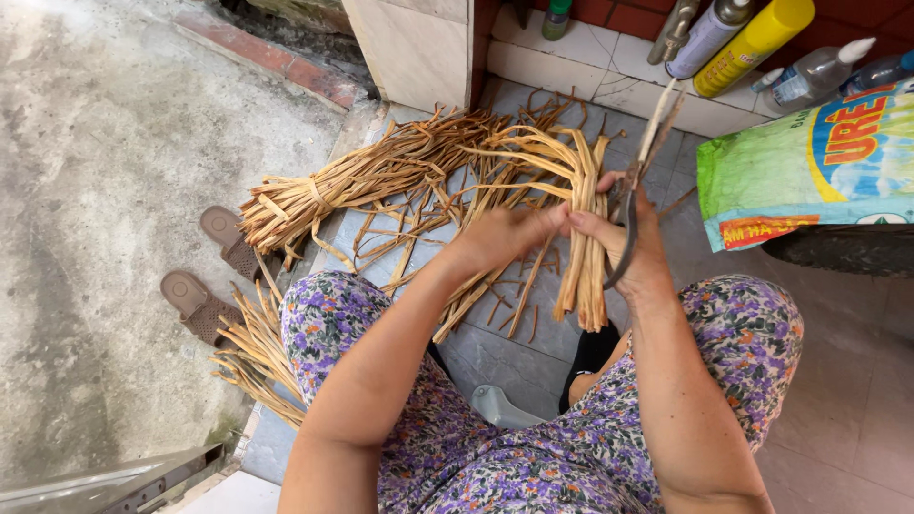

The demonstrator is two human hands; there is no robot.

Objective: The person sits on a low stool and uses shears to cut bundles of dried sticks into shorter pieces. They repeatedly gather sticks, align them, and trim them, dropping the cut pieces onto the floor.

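Floor (533, 352): my tied bundle (314, 195) and loose strips lie ahead
Folded bunch (581, 219): I hold it above my knees
Left hand (505, 233): closed, pinching its strips
Right hand (628, 243): closed around bunch and scissors (643, 152); keep blades pointing away
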